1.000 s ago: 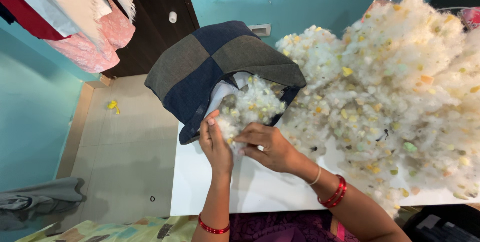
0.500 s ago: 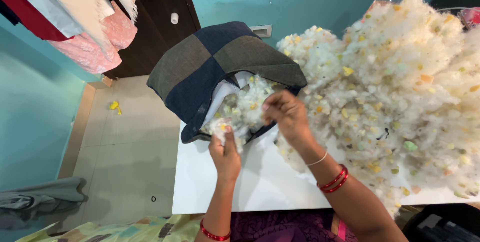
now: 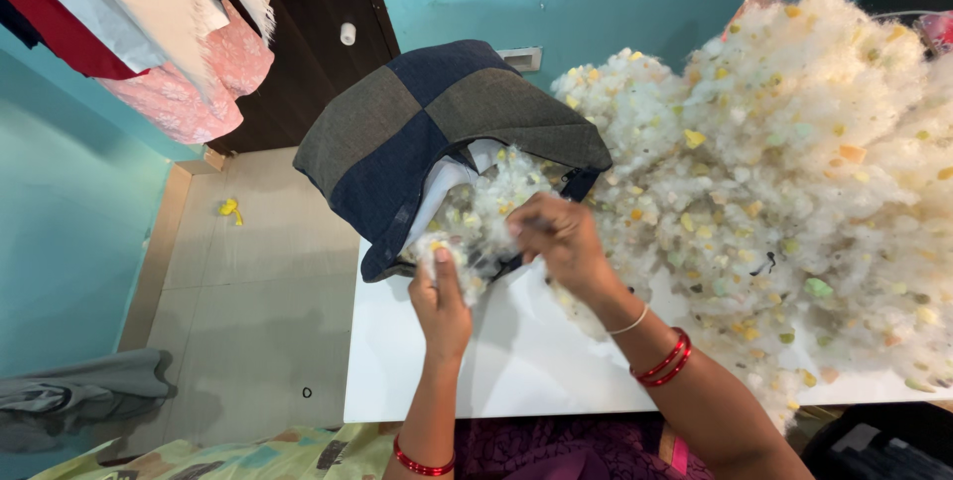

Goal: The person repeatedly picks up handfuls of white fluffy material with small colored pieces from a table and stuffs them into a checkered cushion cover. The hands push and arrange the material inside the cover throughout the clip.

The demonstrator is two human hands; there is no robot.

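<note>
White table (image 3: 516,361) bears patchwork cover (image 3: 437,133), mouth toward both hands (image 3: 442,306) (image 3: 561,237) pinching stuffing (image 3: 476,217).

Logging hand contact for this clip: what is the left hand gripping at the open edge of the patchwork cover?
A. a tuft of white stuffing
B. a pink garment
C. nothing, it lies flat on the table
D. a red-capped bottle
A: the left hand pinches a tuft of white stuffing at the open mouth of the grey and blue patchwork cover, while the right hand works in the opening beside it.
</note>
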